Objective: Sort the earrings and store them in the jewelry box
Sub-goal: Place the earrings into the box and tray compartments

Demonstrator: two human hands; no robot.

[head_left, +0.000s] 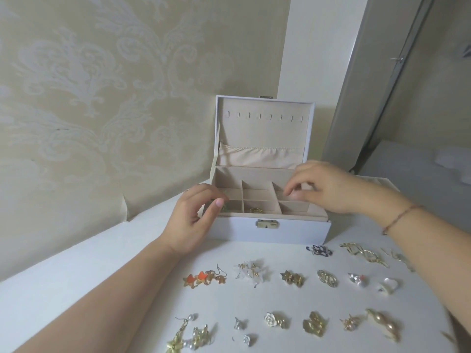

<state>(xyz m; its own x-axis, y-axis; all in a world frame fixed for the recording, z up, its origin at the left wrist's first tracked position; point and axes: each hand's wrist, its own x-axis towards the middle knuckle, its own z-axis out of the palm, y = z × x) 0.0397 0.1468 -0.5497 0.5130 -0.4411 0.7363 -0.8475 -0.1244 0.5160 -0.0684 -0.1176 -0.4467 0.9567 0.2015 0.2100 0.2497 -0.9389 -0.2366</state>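
The white jewelry box [280,231] stands open at the back of the table, its lid [265,133] upright. Beige dividers split the tray into several compartments. My left hand [193,220] is at the box's left front corner and pinches a small green earring [225,207] over the front-left compartment. A gold earring [256,210] lies in the front-middle compartment. My right hand [328,189] hovers over the right-hand compartments with its fingertips bunched and pointing down; whether anything is between them I cannot tell. Several earring pairs lie in rows in front of the box.
On the white table [102,276] lie orange star earrings [204,278], a white flower cluster [251,272], gold stars [292,277], a blue pair [319,250], twisted gold pieces [364,252] and white rose studs [274,320]. A papered wall rises close behind the box.
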